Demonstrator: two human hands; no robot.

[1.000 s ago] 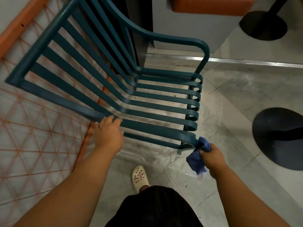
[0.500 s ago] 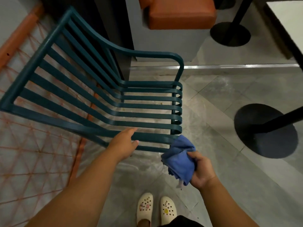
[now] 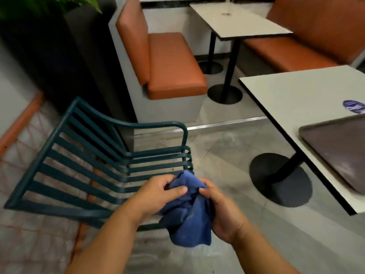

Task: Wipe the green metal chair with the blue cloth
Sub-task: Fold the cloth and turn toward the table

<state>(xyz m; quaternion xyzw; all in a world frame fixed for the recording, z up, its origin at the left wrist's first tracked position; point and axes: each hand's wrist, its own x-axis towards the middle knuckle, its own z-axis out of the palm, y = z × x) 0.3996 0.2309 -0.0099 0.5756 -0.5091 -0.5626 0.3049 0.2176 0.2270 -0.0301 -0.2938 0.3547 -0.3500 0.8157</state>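
Observation:
The green metal chair (image 3: 83, 175), made of long slats with a curved armrest, stands at the left on the grey floor. In front of its seat edge both my hands hold the crumpled blue cloth (image 3: 187, 214) in the air. My left hand (image 3: 160, 192) pinches the cloth's upper left part. From the right, my right hand (image 3: 221, 212) grips it with curled fingers. Neither hand touches the chair, and the cloth hangs just clear of the seat's front slats.
A white table (image 3: 292, 95) with a dark tray (image 3: 339, 149) stands at the right on a black round base (image 3: 280, 178). Orange bench seats (image 3: 173, 68) and another table (image 3: 237, 20) lie behind. A dark planter (image 3: 59, 56) stands behind the chair, with an orange-framed mesh (image 3: 19, 125) at the left.
My left hand left the chair's slat and joined my right hand on the cloth. The cloth came off the seat's corner. My view rose, showing tables and benches.

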